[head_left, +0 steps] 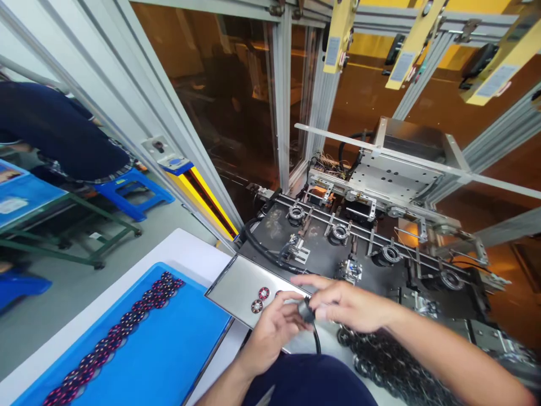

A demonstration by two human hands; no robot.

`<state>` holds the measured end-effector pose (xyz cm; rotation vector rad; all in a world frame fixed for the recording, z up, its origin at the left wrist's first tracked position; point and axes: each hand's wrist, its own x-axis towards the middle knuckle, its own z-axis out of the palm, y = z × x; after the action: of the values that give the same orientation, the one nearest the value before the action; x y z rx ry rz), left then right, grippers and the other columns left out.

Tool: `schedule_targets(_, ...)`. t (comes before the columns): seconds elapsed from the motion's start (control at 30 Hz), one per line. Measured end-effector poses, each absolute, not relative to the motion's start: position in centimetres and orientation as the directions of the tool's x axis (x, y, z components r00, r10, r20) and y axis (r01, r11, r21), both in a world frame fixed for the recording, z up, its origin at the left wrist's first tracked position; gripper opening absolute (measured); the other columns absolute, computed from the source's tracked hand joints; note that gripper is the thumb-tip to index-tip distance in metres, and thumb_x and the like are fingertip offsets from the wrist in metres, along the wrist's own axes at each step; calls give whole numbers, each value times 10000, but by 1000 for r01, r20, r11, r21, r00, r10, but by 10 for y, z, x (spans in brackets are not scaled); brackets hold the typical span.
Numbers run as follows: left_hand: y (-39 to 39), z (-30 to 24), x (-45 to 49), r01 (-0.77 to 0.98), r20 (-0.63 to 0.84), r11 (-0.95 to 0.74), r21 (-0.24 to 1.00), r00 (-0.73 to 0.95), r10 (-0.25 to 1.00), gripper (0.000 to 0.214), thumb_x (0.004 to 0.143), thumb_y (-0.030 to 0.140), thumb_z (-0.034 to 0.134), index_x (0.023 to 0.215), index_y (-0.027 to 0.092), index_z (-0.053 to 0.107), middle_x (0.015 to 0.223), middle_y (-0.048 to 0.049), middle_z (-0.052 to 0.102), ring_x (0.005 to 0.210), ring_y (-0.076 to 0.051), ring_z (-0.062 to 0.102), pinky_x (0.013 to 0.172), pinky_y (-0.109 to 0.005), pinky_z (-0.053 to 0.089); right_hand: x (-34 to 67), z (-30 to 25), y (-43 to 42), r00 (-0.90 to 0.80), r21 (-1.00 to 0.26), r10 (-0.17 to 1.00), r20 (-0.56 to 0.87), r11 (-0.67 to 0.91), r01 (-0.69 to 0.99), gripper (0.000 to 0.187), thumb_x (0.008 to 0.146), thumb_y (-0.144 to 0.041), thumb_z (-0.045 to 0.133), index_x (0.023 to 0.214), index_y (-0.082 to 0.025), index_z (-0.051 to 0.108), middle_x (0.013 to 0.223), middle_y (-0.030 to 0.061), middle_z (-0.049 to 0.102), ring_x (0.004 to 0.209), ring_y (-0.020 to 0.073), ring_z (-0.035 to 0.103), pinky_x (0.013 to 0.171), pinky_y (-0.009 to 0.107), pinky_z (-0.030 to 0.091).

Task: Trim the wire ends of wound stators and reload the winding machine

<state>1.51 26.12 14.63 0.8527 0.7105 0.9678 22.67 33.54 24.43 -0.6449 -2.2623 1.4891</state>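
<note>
Both hands meet above the metal tray (228,282), around a small black cylindrical part (306,310) with a black cable (316,341) hanging below it. My left hand (273,327) grips the part from the left, fingers curled about it. From the right, my right hand (350,304) pinches at its upper side with thumb and fingers; motion blur hides the exact contact. Small round stators with red and black segments, one of them (257,306) in front, lie on the tray by my left fingers. Another is partly covered by my left hand.
A blue tray (186,332) at left carries rows of stators (114,338). Ahead stands a machine bed (274,231) with several ring-shaped fixtures (339,233). Black cabled parts (393,361) are heaped under my right forearm. A yellow light curtain (207,200) borders the opening; a seated person (54,132) is beyond.
</note>
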Motion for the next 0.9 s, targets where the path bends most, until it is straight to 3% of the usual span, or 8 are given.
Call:
schedule_targets(0.07, 268, 121, -2, -164, -162, 170, 972, 59, 985, 489, 864, 519, 665, 1223, 212, 536, 1076, -120, 744, 926, -233, 721, 870, -379, 549, 226, 238, 383, -780, -837, 623, 59, 457, 302, 290, 1004, -338, 500, 914, -176, 724, 1542, 107, 447, 1433, 232, 425, 1146, 469, 397)
schedule_targets(0.1, 272, 105, -11, -16, -134, 133, 991, -116, 984, 461, 892, 514, 620, 1225, 207, 535, 1128, -134, 728, 972, -244, 712, 894, -401, 549, 225, 233, 411, -743, -770, 666, 73, 511, 383, 316, 1011, -346, 482, 913, -172, 726, 1550, 104, 436, 1442, 236, 411, 1158, 488, 377)
schedule_targets(0.17, 277, 72, -27, 206, -45, 123, 971, -347, 937, 460, 897, 543, 570, 1194, 192, 547, 1175, -157, 702, 1073, -282, 682, 964, -463, 526, 220, 218, 468, -686, -657, 725, 66, 549, 517, 343, 1014, -313, 482, 833, -145, 720, 1447, 132, 540, 1441, 252, 406, 1145, 484, 390)
schedule_targets(0.23, 280, 42, -38, 284, -5, 144, 948, -438, 899, 493, 875, 570, 568, 1185, 187, 549, 1218, -178, 676, 1155, -318, 645, 1027, -513, 484, 211, 197, 519, -654, -620, 755, 47, 535, 574, 296, 995, -277, 528, 825, -120, 711, 1322, 163, 618, 1395, 284, 456, 1123, 507, 404)
schedule_targets(0.3, 280, 19, -42, 314, 11, 155, 937, -468, 884, 508, 871, 565, 566, 1210, 188, 535, 1253, -188, 658, 1204, -330, 619, 1058, -523, 461, 200, 174, 554, -640, -588, 768, 20, 527, 614, 200, 963, -294, 601, 973, -120, 699, 1278, 136, 636, 1300, 282, 537, 1082, 525, 440)
schedule_targets(0.43, 275, -1, -41, 365, 57, 140, 920, -479, 876, 486, 925, 497, 517, 1292, 183, 471, 1275, -188, 649, 1254, -301, 595, 1083, -492, 453, 187, 137, 584, -636, -529, 771, -34, 526, 666, 329, 950, -359, 627, 1214, -163, 617, 1293, 96, 613, 1166, 249, 606, 995, 497, 510)
schedule_targets(0.9, 275, -2, -41, 447, 109, 94, 890, -407, 907, 439, 961, 402, 496, 1315, 146, 467, 1292, -205, 631, 1288, -281, 570, 1102, -476, 444, 183, 127, 593, -544, -395, 795, -268, 424, 815, 318, 956, -373, 618, 1179, -146, 630, 1221, 87, 643, 1083, 234, 641, 934, 452, 546)
